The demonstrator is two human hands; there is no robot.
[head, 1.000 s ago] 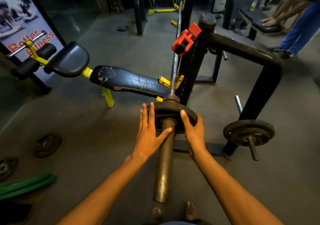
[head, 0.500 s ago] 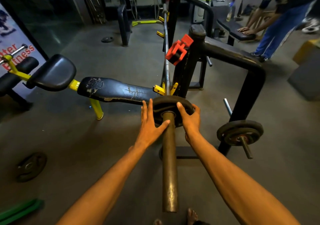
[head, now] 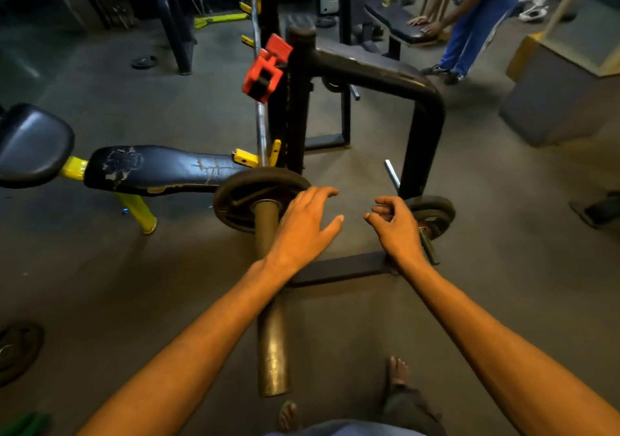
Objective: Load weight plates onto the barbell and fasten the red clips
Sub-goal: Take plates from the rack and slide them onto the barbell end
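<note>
1 plate [head: 241,197] sat on the bar [head: 270,345], pushed up to the rack [head: 298,107], where the red clip [head: 261,75] hung. My left hand [head: 303,231] hovered beside the plate, fingers spread; my right hand [head: 397,229] hung loosely curled and empty, near a second plate [head: 436,209].

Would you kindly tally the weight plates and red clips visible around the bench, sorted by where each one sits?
Plates on the barbell sleeve: 1
Plates on the rack's storage peg: 1
Plates lying on the floor: 2
Red clips on the rack upright: 1
Total: 5; farther plates may be hidden in the dark background.
</note>
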